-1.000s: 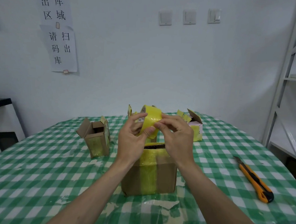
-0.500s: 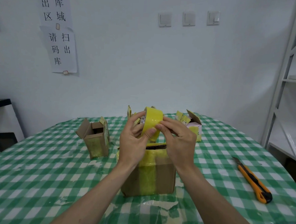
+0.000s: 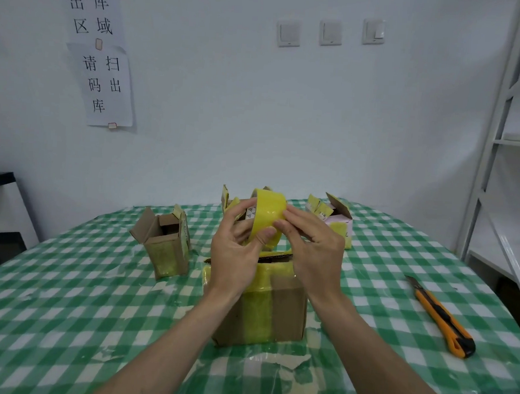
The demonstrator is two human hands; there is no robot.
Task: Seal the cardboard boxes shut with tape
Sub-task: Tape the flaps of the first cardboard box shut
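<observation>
— Little has moved since a second ago: both hands have kept the tape roll [image 3: 266, 217] raised over the middle box, only turning it slightly as the fingers work along its face.

— Who holds what, from the head camera?

— Left hand [image 3: 237, 250] grips the roll, fingers curled around its side and thumb pressed on the yellow face. Right hand [image 3: 313, 249] pinches at the same face with thumb and forefinger — by my reading, picking for the loose end. No free strip shows yet.

— And the boxes?

— Nearest box [image 3: 261, 303] sits at the middle of the table [image 3: 62, 321], directly beneath the hands. Yellow tape runs down its front, but a dark gap shows along the top, so I judge the seal unfinished. Another box [image 3: 164, 245] stands toward the left edge with flaps open; a third [image 3: 336, 222] sits toward the far edge on the right, flaps up too. A fourth box seems to lie behind the roll, mostly hidden.

— So, progress?

— Early. One box partly taped, at least two untouched. An orange utility knife [image 3: 440, 317] lies near the right edge, well apart from both hands.
</observation>
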